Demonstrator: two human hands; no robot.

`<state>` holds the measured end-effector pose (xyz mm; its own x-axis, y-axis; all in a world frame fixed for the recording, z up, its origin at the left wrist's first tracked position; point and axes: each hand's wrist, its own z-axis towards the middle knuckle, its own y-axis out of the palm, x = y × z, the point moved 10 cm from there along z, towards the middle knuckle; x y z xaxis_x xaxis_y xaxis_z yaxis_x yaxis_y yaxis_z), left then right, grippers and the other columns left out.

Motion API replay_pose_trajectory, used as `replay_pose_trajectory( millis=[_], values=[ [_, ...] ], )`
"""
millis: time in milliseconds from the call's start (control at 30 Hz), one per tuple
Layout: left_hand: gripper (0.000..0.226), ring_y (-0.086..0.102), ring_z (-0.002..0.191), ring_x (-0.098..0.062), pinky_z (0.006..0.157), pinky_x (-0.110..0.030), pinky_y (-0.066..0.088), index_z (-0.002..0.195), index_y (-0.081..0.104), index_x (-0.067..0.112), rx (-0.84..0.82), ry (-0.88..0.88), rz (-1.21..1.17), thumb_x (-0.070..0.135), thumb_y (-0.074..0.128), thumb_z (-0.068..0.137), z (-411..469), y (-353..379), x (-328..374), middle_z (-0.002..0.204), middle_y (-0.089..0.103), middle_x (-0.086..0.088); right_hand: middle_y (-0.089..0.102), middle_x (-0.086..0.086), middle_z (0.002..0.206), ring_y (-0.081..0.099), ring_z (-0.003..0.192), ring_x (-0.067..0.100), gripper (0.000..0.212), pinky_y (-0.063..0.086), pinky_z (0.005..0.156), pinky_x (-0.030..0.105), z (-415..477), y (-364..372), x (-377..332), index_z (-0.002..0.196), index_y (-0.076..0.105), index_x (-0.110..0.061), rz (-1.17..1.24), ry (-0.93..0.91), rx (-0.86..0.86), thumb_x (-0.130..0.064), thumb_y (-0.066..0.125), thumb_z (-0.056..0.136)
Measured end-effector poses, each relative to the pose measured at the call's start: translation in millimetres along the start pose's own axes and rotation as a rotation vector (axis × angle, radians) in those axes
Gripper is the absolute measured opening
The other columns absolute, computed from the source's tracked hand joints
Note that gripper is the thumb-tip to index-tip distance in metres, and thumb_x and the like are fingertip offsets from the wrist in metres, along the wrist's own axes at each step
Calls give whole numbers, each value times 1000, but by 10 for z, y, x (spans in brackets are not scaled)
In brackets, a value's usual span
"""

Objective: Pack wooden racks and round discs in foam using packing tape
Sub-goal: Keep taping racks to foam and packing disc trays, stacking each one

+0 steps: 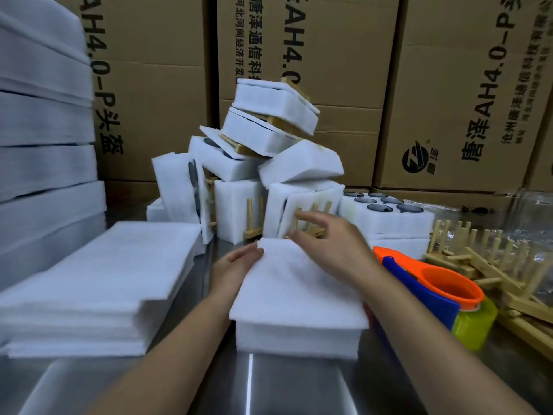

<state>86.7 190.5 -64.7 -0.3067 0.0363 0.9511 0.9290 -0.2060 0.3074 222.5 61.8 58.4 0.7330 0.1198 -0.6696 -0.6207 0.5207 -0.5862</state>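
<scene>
The left hand's (236,265) fingers lie straight and together, their tips against the far left edge of a white foam sheet (299,295); whether the thumb is tucked under that edge I cannot tell. The right hand's (329,244) fingers are loosely bent and spread, holding nothing, poised over the sheet's far edge, though they are blurred. Its fingertips are just in front of a wooden rack (315,230) that stands against foam.

The sheet lies skewed on top of a foam block (296,336) at the near middle of the steel table (269,384), and both forearms reach in along its sides.

Just right of the block sits an orange and blue tape dispenser (434,283), partly behind the right forearm. Further right, bare wooden racks (496,275) lie heaped on one another. Behind the dispenser is a foam tray (386,226) with dark round discs (383,208) set in its holes.

Beyond the hands, wrapped foam packs are tumbled into a pile (269,145), with bits of wood and dark disc showing at the gaps. To the left lies a low stack (104,280) of foam sheets, and printed cardboard boxes (329,40) wall off the far side
</scene>
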Motion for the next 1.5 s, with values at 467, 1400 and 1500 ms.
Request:
replay_pose_trajectory(
  millis=[467, 1400, 1500],
  values=[
    [56, 52, 121, -26, 100, -19, 40, 141, 40, 4, -143, -201, -277, 33, 47, 94, -47, 206, -133, 133, 50, -20, 52, 4, 125, 61, 101, 24, 77, 53, 84, 36, -212, 243, 1084, 142, 36, -14, 699, 524, 2, -6, 75, 77],
    [43, 72, 77, -27, 54, -30, 55, 106, 64, 16, -414, -120, -159, 4, 53, 66, -39, 365, -88, 91, 74, -10, 65, 26, 113, 62, 89, 33, 32, 51, 75, 36, -276, 261, 1005, 115, 59, 8, 756, 631, -83, 9, 49, 84],
    [32, 72, 71, -20, 51, -26, 54, 98, 59, 25, -378, -107, -126, 0, 47, 83, -8, 317, -81, 79, 75, 2, 67, 23, 106, 64, 88, 32, 26, 49, 74, 36, -258, 241, 1040, 107, 62, 6, 715, 630, -71, 9, 49, 84]
  ],
)
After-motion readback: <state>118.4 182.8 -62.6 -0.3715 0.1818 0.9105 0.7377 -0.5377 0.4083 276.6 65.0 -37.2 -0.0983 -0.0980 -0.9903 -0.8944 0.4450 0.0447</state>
